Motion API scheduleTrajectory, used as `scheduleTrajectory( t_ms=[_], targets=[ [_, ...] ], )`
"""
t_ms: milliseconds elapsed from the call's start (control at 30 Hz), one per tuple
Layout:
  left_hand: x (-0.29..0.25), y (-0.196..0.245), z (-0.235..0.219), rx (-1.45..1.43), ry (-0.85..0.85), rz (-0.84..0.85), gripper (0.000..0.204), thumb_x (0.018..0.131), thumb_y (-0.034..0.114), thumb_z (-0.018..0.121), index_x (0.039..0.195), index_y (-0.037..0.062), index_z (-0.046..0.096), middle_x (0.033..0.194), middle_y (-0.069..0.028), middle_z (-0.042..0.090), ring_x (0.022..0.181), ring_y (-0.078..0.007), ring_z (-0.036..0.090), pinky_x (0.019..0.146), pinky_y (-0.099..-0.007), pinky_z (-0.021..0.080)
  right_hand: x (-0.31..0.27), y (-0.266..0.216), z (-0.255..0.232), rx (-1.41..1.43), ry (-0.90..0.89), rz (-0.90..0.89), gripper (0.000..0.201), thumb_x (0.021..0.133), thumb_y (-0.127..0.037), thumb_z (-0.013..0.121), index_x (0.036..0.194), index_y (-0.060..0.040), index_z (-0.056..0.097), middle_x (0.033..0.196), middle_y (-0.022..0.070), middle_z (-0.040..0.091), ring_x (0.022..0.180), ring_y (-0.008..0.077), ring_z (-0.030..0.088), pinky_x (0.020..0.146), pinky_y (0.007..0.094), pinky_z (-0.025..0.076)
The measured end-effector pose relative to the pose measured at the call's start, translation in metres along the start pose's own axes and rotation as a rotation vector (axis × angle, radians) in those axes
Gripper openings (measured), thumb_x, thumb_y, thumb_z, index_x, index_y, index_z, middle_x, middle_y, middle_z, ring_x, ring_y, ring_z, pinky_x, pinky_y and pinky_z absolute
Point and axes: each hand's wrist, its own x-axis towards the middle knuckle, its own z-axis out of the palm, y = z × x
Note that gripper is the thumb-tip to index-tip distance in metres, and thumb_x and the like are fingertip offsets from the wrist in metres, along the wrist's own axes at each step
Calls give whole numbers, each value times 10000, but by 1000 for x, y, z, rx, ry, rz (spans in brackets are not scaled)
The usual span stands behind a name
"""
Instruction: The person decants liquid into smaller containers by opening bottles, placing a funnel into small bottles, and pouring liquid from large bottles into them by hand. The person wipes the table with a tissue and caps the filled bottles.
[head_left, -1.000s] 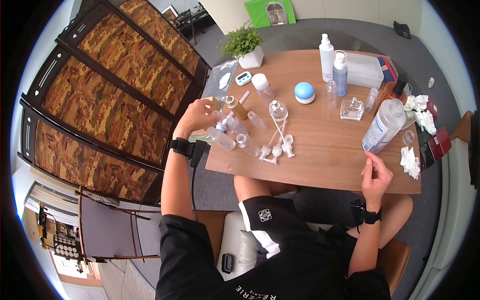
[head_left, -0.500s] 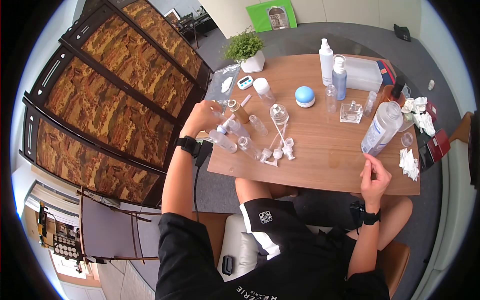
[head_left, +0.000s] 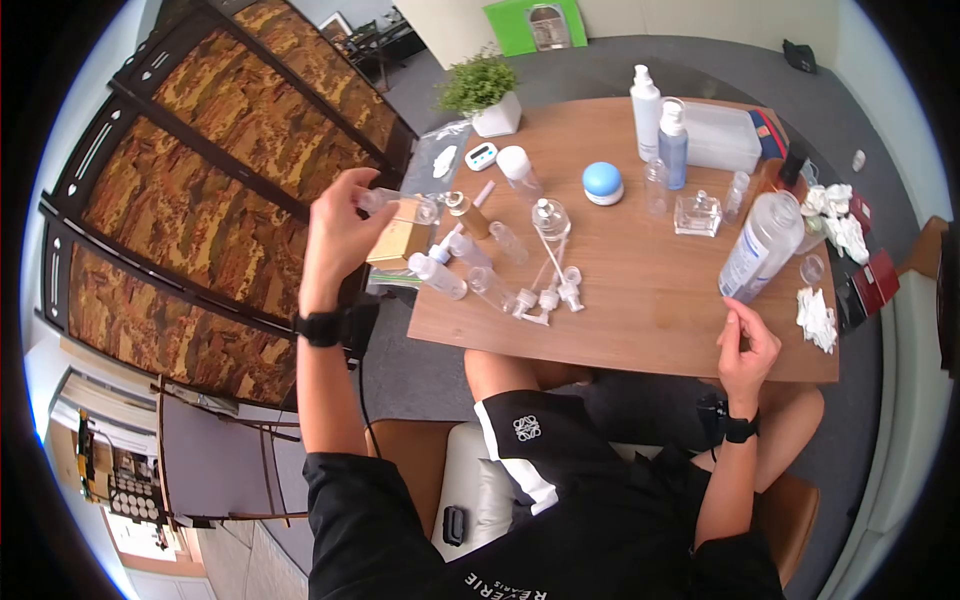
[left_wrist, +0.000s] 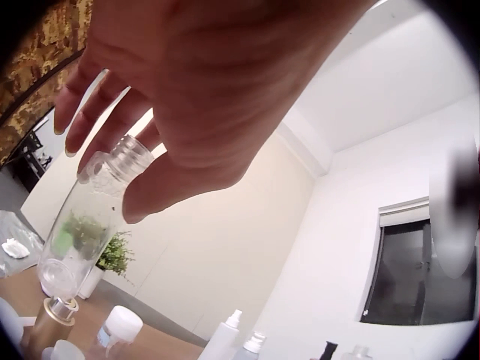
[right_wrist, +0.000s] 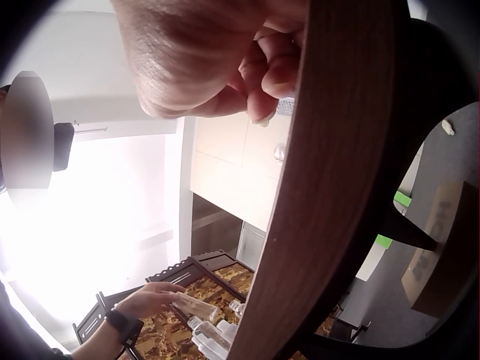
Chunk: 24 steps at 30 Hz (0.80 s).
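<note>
A clear empty bottle [left_wrist: 82,217] is pinched near its open threaded neck by my left hand [head_left: 343,232], thumb on one side and fingers on the other. In the head view it tilts above a cardboard box [head_left: 400,240] at the table's left edge. Beside it on the table [head_left: 640,320] stand an amber pump bottle [head_left: 466,215] and several small clear bottles, among them a frosted one [head_left: 438,277]. At the front right edge my right hand [head_left: 748,355] rests with fingers bent, just below a large clear labelled bottle [head_left: 762,245], holding nothing visible.
Loose pump tops [head_left: 548,298] lie near the front middle. Farther back are a blue-lidded jar [head_left: 603,184], a white timer [head_left: 481,156] and a potted plant [head_left: 495,115]. A plastic case [head_left: 722,138] and spray bottles are at the back right, with crumpled tissues [head_left: 817,322] at the right edge.
My left hand has risen and moved left from among the small bottles, now with a clear bottle in its grip. The cardboard box shows more fully. My right hand has barely moved.
</note>
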Motion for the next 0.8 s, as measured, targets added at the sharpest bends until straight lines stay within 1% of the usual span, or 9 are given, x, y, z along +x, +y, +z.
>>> scheduleTrajectory(
  t_ms=[100, 233, 300, 333, 367, 467, 600, 667, 800],
  targets=[
    [-11, 34, -8, -171, 86, -25, 472, 894, 81, 801, 1333, -5, 650, 967, -91, 753, 894, -157, 726, 764, -298, 570, -1, -2, 0, 25, 7, 26, 175, 957, 31, 642, 1077, 8, 768, 631, 25, 599, 543, 86, 553, 535, 266, 428],
    [-34, 92, 5, -247, 106, 112, 512, 912, 86, 792, 1387, -5, 623, 1020, -102, 769, 909, -155, 731, 812, -300, 571, 0, 2, 0, -10, 27, -20, 176, 934, 30, 666, 1072, -5, 770, 631, 52, 592, 532, 106, 558, 528, 272, 436],
    [-47, 121, 25, -301, 40, 128, 532, 889, 94, 816, 1381, 9, 631, 1029, -110, 774, 929, -159, 732, 814, -308, 570, -1, 2, 1, -6, 40, 3, 181, 926, 31, 671, 1073, -5, 769, 631, 58, 589, 531, 111, 557, 528, 270, 436],
    [-52, 130, 40, -278, 51, 221, 555, 860, 93, 840, 1373, 23, 639, 1023, -118, 776, 917, -159, 734, 810, -305, 570, -1, 1, 2, 14, 40, 6, 179, 926, 30, 672, 1072, -5, 769, 629, 56, 589, 532, 108, 557, 528, 269, 436],
    [-56, 144, 56, -333, 23, 231, 581, 831, 92, 860, 1369, 41, 646, 1012, -111, 777, 912, -166, 732, 808, -314, 567, 0, 1, 2, 36, 39, 8, 177, 926, 30, 673, 1070, -6, 769, 627, 55, 588, 532, 106, 557, 528, 268, 437],
    [-67, 176, 106, -432, -98, 237, 635, 811, 122, 873, 1388, 63, 615, 1011, -124, 772, 898, -239, 734, 813, -348, 572, -2, 1, 1, 46, 24, 37, 168, 931, 23, 677, 1070, -7, 766, 622, 53, 589, 527, 100, 554, 524, 261, 436],
    [-76, 200, 153, -544, -173, 229, 659, 809, 122, 869, 1407, 75, 596, 1010, -123, 765, 932, -280, 736, 827, -377, 585, 0, -2, 0, 56, 13, 33, 162, 934, 19, 679, 1070, -9, 764, 615, 52, 597, 517, 96, 558, 515, 259, 436],
    [-78, 207, 164, -529, -218, 211, 686, 809, 120, 862, 1429, 75, 572, 1040, -125, 753, 973, -305, 729, 838, -395, 593, 0, 0, 0, 71, 12, 20, 165, 932, 20, 678, 1071, -9, 762, 611, 53, 601, 512, 99, 562, 512, 261, 439],
    [-74, 212, 171, -518, -225, 186, 703, 813, 118, 855, 1448, 76, 557, 1076, -132, 736, 1006, -303, 718, 836, -395, 593, 0, 1, 0, 86, 2, 33, 168, 933, 19, 677, 1076, -8, 761, 615, 56, 607, 511, 97, 566, 510, 261, 438]
  ],
)
